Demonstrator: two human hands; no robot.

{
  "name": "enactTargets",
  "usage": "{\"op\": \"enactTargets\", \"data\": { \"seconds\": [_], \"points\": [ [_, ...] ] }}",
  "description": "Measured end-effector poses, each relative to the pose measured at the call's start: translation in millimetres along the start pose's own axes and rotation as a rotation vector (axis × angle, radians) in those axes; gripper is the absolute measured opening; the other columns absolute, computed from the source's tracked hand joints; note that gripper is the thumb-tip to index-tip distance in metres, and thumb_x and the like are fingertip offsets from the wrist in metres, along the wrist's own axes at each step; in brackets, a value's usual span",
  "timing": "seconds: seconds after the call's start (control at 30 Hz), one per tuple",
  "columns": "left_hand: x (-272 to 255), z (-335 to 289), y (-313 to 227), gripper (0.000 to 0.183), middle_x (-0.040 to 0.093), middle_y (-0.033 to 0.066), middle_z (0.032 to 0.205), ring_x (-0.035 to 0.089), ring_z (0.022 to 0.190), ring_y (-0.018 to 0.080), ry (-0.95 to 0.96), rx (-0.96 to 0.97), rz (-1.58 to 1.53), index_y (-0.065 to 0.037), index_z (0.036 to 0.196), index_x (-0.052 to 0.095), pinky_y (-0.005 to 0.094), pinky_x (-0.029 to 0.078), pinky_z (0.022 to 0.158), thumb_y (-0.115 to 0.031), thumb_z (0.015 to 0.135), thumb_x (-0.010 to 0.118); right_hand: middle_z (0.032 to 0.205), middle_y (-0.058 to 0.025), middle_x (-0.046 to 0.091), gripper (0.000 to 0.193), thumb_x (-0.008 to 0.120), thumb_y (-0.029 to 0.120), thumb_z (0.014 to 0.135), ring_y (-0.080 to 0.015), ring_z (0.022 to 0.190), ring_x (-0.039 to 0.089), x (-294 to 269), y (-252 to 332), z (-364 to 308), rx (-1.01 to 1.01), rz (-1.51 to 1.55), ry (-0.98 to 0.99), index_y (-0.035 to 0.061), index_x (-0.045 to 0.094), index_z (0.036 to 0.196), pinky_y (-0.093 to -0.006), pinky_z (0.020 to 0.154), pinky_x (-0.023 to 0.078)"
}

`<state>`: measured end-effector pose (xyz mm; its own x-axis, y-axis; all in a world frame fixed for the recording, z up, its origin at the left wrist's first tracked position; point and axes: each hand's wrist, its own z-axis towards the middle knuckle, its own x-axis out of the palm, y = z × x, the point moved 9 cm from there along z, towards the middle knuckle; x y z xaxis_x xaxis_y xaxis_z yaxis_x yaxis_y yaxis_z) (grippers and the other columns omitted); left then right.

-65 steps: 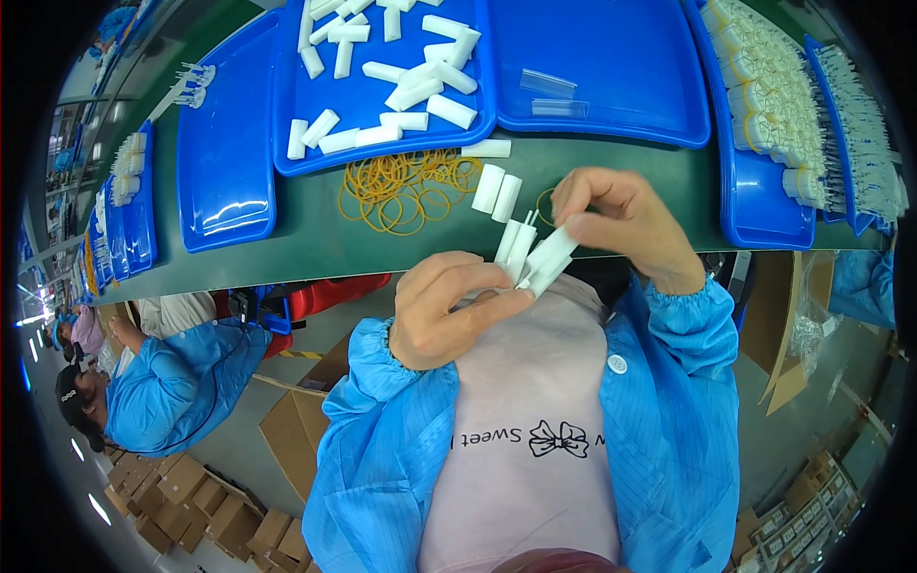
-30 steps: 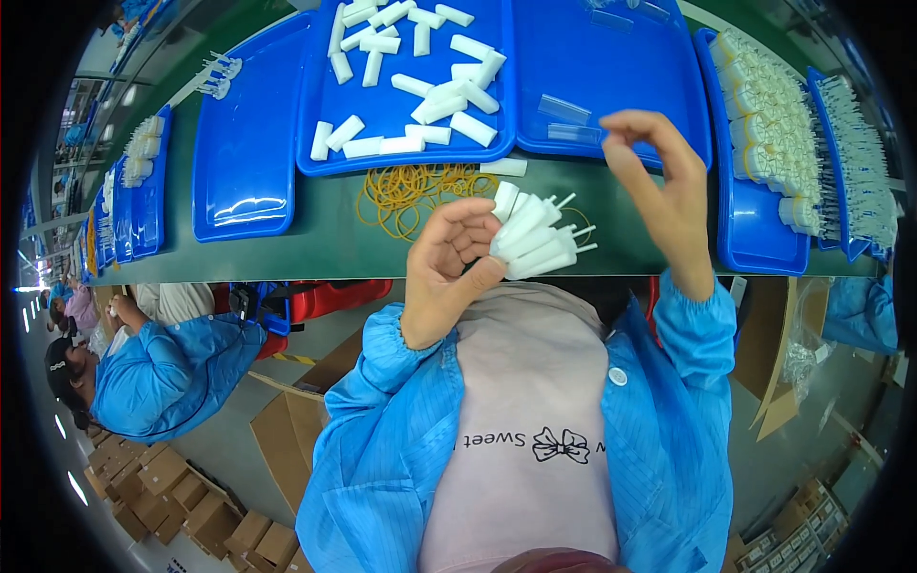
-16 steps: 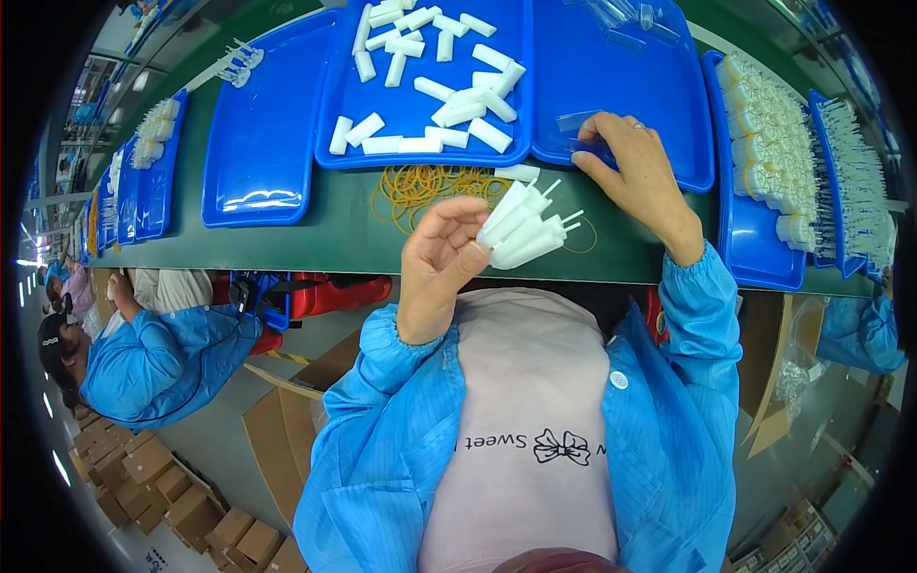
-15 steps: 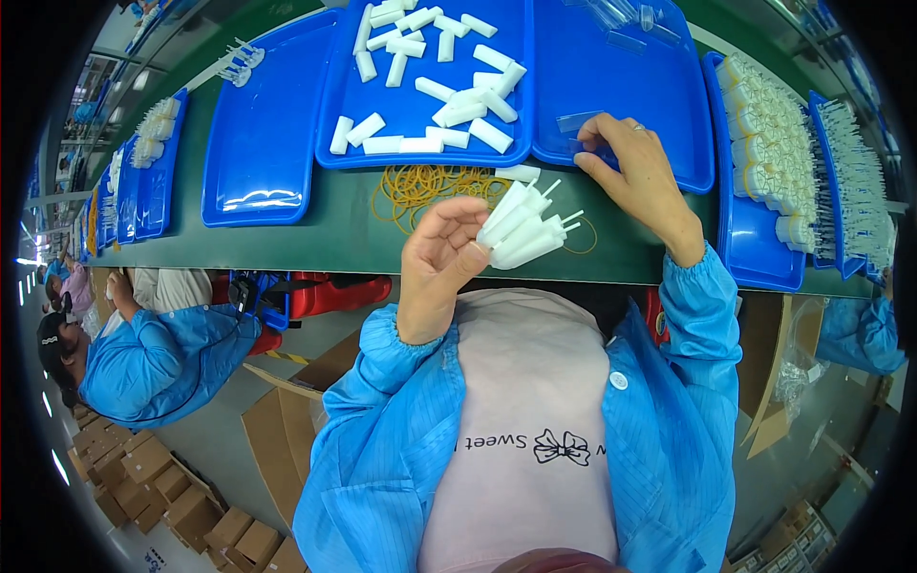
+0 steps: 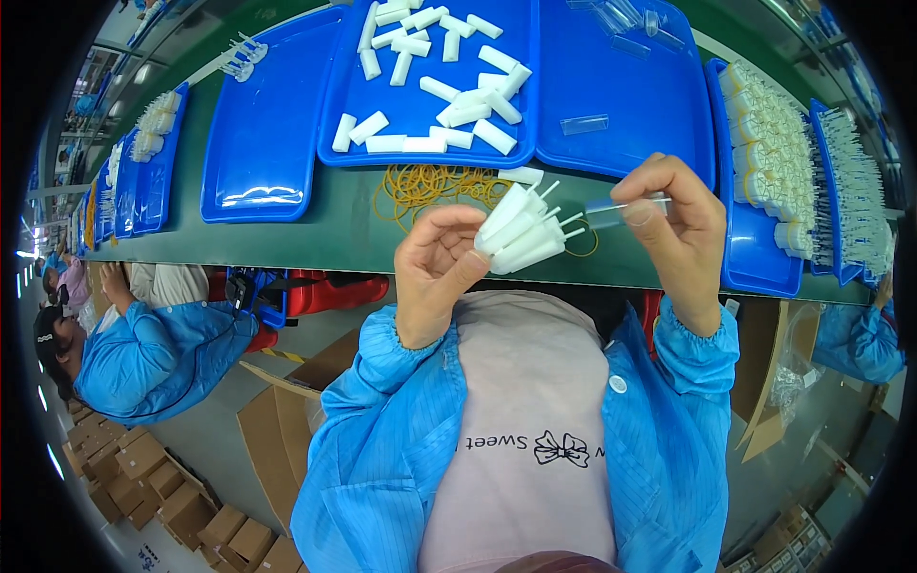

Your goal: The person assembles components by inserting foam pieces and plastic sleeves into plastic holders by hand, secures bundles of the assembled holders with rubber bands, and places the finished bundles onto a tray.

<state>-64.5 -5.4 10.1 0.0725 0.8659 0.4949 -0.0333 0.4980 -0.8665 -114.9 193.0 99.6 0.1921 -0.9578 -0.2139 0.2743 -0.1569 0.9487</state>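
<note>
A clear strip (image 5: 602, 214) has left the blue tray (image 5: 626, 91), right hand (image 5: 676, 218) pinching it, half-curled left hand (image 5: 432, 269) clasping white pieces (image 5: 519, 232).

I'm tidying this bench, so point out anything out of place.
One white block lies on the green tabletop, outside the blue tray holding similar blocks, and one yellow rubber band lies apart from the tangled pile. Both look stray.
</note>
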Motion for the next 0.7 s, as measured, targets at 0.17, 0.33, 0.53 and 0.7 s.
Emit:
{"op": "enactTargets", "data": {
  "seconds": [0.17, 0.33, 0.53, 0.7],
  "points": [
    [5, -1, -4, 0.037, 0.056, 0.0112, 0.108, 0.059, 0.100, 0.0182, 0.044, 0.026, 0.030, 0.004, 0.114, 0.050, 0.0290, 0.048, 0.087, -0.003, 0.082, 0.068, 0.080, -0.0036, 0.064, 0.014, 0.066, 0.015, 0.085, -0.0088, 0.072, 0.057, 11, -5, 1, 0.045, 0.009, 0.065, 0.0010, 0.064, 0.085, -0.0230, 0.065, 0.046],
    [4, -2, -3, 0.037, 0.055, 0.0107, 0.109, 0.059, 0.100, 0.0186, 0.053, 0.029, 0.028, 0.005, 0.113, 0.050, 0.0295, 0.048, 0.088, -0.003, 0.082, 0.068, 0.081, -0.0040, 0.065, 0.015, 0.065, 0.016, 0.086, -0.0085, 0.070, 0.058, 12, -7, 1, 0.068, 0.009, 0.053, 0.0010, 0.064, 0.086, -0.0227, 0.063, 0.046],
    [6, -1, -4, 0.036, 0.051, 0.0100, 0.110, 0.058, 0.101, 0.0185, 0.047, 0.045, 0.066, 0.005, 0.111, 0.052, 0.0302, 0.047, 0.089, -0.004, 0.081, 0.069, 0.080, -0.0038, 0.065, 0.014, 0.066, 0.015, 0.085, -0.0087, 0.069, 0.058, 20, -7, -1, 0.010, -0.013, 0.068, 0.0014, 0.065, 0.085, -0.0230, 0.061, 0.046],
    [9, -4, -11, 0.040, 0.053, 0.0108, 0.108, 0.057, 0.096, 0.0172, 0.031, 0.095, 0.229, 0.004, 0.113, 0.057, 0.0292, 0.047, 0.086, -0.006, 0.077, 0.072, 0.079, -0.0045, 0.066, 0.013, 0.067, 0.014, 0.084, -0.0096, 0.069, 0.059, 20, -1, -3, -0.039, -0.023, 0.066, 0.0016, 0.065, 0.084, -0.0233, 0.061, 0.046]
  ]
}}
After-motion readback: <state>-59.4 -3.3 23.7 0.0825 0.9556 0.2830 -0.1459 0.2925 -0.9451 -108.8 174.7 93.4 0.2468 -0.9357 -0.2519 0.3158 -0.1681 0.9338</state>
